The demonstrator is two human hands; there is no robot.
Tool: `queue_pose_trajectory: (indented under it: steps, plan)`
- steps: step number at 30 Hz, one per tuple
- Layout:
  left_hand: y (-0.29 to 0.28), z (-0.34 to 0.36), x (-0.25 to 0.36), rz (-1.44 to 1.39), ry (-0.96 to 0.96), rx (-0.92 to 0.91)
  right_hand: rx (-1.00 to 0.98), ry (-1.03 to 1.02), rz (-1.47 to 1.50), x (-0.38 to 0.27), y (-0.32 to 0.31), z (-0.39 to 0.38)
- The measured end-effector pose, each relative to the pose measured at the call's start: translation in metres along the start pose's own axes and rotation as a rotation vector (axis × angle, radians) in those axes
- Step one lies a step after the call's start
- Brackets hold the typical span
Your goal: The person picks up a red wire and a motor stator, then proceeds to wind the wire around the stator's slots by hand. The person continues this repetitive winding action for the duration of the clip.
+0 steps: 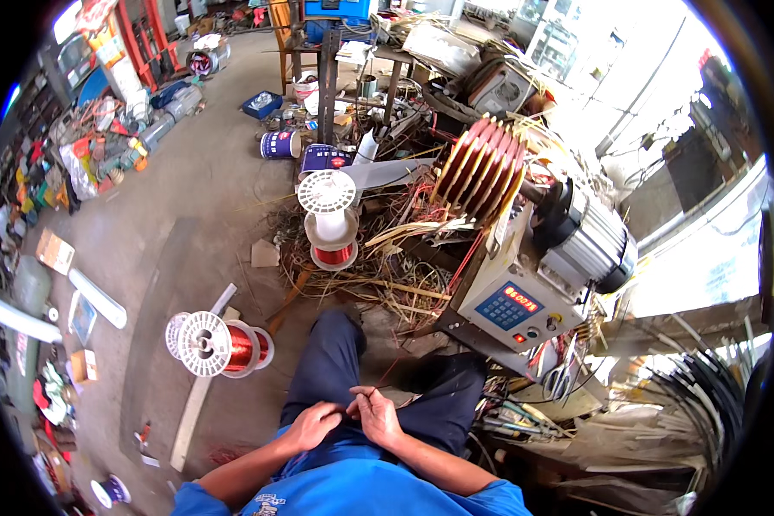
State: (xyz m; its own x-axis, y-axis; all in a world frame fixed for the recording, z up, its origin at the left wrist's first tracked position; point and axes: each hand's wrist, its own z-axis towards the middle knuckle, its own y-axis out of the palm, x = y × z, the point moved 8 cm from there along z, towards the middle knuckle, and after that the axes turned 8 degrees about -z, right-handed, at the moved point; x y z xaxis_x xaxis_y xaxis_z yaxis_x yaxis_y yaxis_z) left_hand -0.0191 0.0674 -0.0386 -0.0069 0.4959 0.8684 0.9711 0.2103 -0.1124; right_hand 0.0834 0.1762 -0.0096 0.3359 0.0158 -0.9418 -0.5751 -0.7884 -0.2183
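Both of my hands meet over my lap, fingers curled in. My right hand (376, 416) pinches a thin red copper wire (389, 371), which runs up from the fingertips between my knees. Close beside it is my left hand (315, 424), its fingers bent; whatever they hold is hidden. In front of my right knee stands a winding machine with a lit keypad panel (508, 305) and a grey motor (586, 238). Its shaft carries a dark red grooved winding former (482, 168) with pale edges. Left of my legs are spools of red copper wire (242, 348).
A white spool (328, 191) stands upon another wire spool (334, 256) ahead of me. Tangled wire and cane scraps (404, 288) spread around the machine's base. Pliers or scissors (557, 383) hang below it. A flat strip (191, 423) lies at left. Black tubing (692, 396) is bundled at right.
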Motion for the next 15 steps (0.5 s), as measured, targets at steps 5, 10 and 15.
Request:
queue_pose_trajectory:
  steps: [5, 10, 15]
  plan:
    - [0.010, 0.050, 0.133, 0.034, 0.402, 0.029, -0.100, -0.004, 0.035, 0.011, 0.011, 0.005]
    - [0.037, 0.095, 0.268, -0.162, 0.704, 0.091, -0.159, -0.057, -0.057, 0.001, 0.010, 0.004]
    - [0.036, 0.131, 0.310, -0.479, 0.736, 0.208, -0.216, 0.036, -0.008, 0.017, 0.002, 0.005]
